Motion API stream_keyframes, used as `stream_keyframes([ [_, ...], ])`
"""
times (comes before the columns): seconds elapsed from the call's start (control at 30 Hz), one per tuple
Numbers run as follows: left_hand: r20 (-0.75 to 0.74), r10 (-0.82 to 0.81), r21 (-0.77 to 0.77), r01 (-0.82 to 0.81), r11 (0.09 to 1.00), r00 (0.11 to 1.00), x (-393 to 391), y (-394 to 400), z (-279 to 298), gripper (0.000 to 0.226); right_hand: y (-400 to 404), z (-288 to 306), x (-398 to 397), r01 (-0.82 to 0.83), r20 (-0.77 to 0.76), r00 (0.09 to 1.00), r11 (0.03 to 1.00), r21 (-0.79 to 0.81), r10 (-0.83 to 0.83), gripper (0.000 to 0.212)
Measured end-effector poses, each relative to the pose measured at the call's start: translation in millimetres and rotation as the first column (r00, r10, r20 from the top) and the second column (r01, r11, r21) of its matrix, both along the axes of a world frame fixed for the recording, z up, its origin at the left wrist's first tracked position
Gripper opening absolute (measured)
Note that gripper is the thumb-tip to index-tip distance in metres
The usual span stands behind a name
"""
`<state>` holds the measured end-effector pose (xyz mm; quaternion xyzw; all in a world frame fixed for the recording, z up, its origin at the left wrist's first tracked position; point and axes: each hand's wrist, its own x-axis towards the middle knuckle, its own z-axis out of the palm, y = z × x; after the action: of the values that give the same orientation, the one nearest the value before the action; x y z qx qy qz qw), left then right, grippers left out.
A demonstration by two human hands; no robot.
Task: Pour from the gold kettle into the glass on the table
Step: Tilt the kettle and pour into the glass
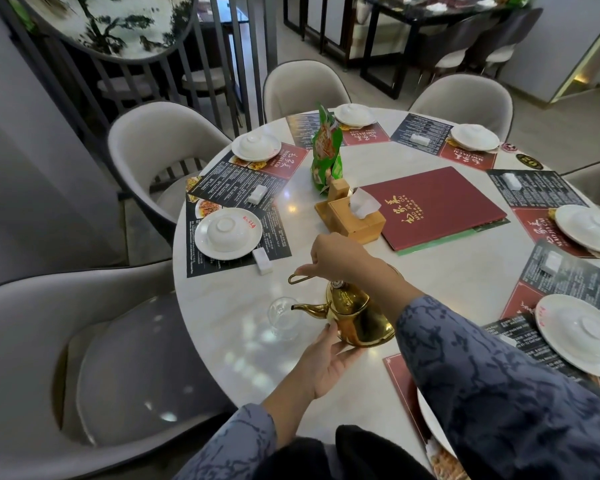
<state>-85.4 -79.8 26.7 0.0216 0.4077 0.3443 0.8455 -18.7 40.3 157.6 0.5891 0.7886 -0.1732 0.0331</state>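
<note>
Gold-toned polished metal makes the gold kettle (357, 315) rigid but slippery, and I judge it moderately heavy if full; the fill level is not visible. It sits low in the centre of the frame on the white table (430, 271), or just above it: contact cannot be confirmed.

My right hand (336, 259) is closed on the thin wire handle (297, 279) above the lid, fingers pinched narrow around it. My left hand (326, 362) cups the lower belly from the near side, fingers spread wide and touching the metal. Handle plus base support appears the correct hold, since the wire alone would let the body swing.

Long axis runs spout to belly, roughly horizontal in the frame. The spout (309, 309) points left, its tip at the rim of the glass (284, 318).

The glass is clear, thin-walled and fragile, standing upright just left of the kettle. It probably tips easily if the spout knocks it.
</note>
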Motion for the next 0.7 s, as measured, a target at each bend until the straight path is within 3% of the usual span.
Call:
stream_keyframes([
  [0.7, 0.008, -0.047, 0.024, 0.047, 0.999, 0.999, 7.5, 5.5, 6.8, 0.053, 7.2, 5.8, 1.6, 0.004, 0.024, 1.000, 1.000, -0.002, -0.004, 0.051],
])
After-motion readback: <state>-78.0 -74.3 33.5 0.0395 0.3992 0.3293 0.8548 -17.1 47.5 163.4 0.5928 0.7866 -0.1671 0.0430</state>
